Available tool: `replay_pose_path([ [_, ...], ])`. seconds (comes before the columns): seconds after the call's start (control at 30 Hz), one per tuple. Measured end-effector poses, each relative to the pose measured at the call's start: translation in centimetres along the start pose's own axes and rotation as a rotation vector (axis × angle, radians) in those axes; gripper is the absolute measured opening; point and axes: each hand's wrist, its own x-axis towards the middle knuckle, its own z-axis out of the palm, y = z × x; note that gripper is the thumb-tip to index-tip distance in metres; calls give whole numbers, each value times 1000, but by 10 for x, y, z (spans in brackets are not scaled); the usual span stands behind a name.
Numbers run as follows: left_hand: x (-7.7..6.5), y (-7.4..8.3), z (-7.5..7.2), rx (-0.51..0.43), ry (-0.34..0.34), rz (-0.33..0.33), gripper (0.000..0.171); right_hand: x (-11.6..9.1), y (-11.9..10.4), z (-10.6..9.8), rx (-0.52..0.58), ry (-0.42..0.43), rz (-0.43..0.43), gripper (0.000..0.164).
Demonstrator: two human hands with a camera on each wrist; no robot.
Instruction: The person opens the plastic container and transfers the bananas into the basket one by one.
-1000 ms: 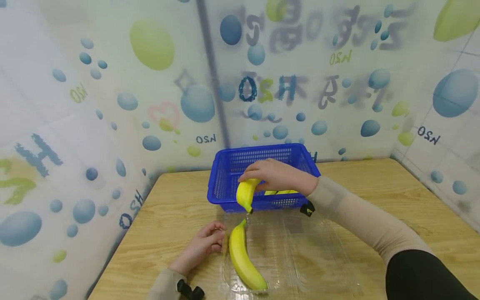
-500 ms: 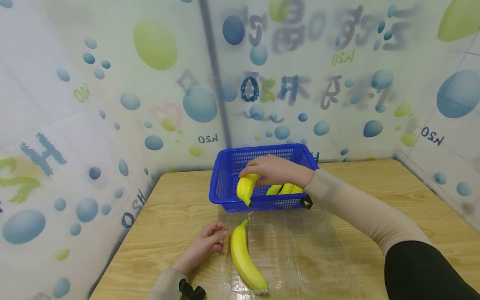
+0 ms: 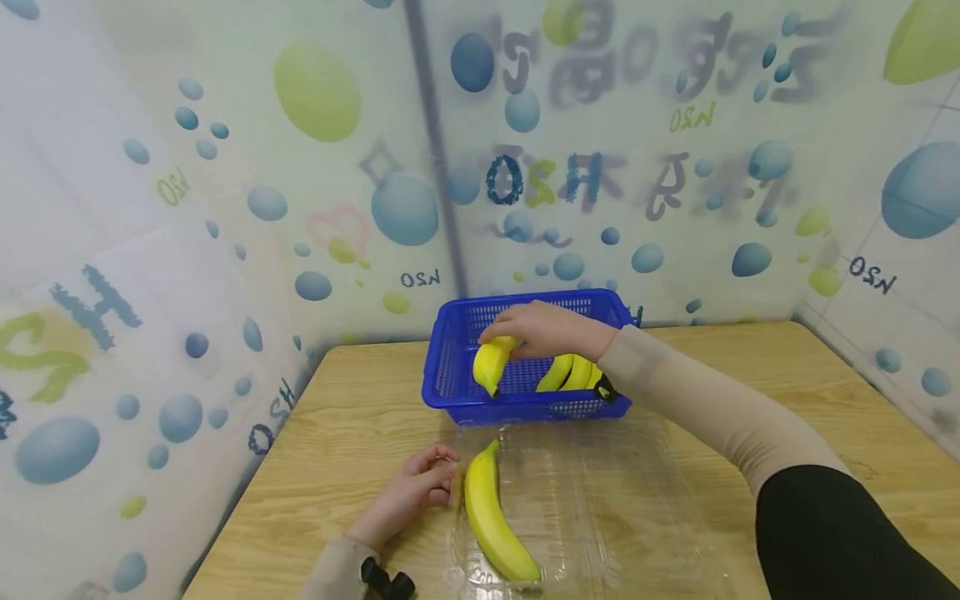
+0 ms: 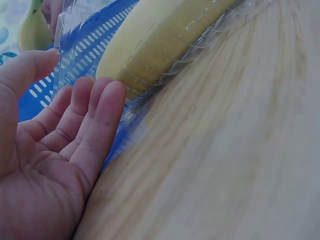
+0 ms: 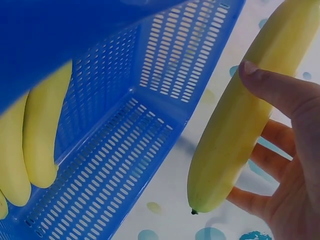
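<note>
My right hand grips a yellow banana by its upper part, thumb on one side and fingers on the other. It hangs tilted over the blue basket, its dark tip near the front rim. In the right wrist view this banana is apart from the basket wall. A clear plastic clamshell container lies spread on the table with one banana in its left half. At the container's left edge, my left hand holds the rim lightly between thumb and curled fingers.
Several more bananas lie in the right part of the basket. The basket stands at the back of the wooden table, near a bubble-patterned curtain. The right forearm reaches across above the table.
My right hand and its banana have moved up and back, from in front of the basket's front rim to over the basket. The left hand stays at the container's edge.
</note>
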Motion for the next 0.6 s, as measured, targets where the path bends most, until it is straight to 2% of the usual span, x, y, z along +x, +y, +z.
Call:
replay_pose_path([
  [0.23,-1,2,1,-4,-10,7,23,9,6,4,5,-35,51,44],
  [0.6,0,1,2,3,8,-3,25,24,17,10,-43,-46,60,45],
])
